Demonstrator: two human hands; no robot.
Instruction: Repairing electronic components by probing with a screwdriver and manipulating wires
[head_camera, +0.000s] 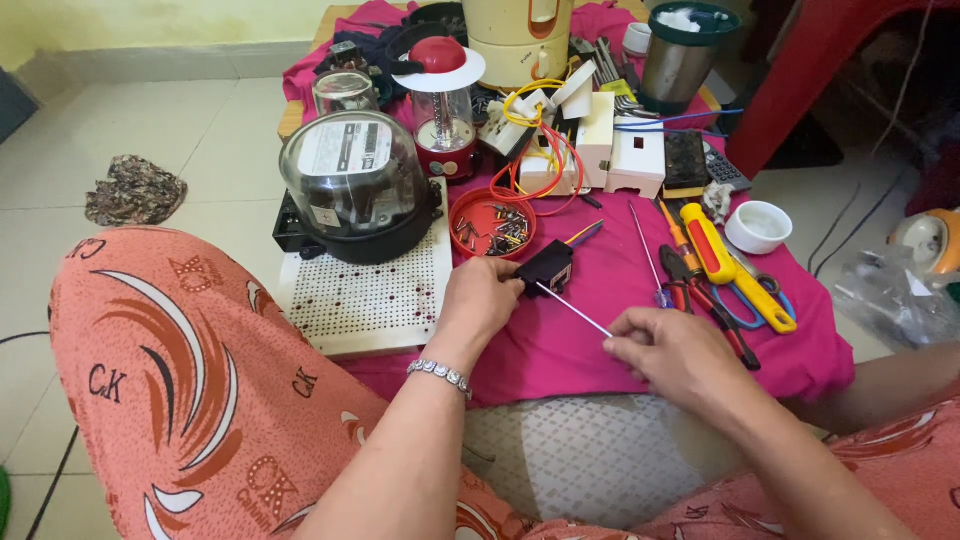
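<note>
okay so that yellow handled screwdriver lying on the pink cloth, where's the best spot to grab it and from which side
Grip the yellow screwdriver around its thick yellow handle, coming down from above. It lies flat on the pink cloth, slanting from upper left to lower right, with pliers and blue-handled scissors crowding it, so a sideways approach looks blocked. The right hand is nearest, though it holds a thin metal rod.

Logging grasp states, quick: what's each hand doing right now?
Left hand: closed on small black electrical part.
Right hand: closed on thin screwdriver, tip at that part.
</note>
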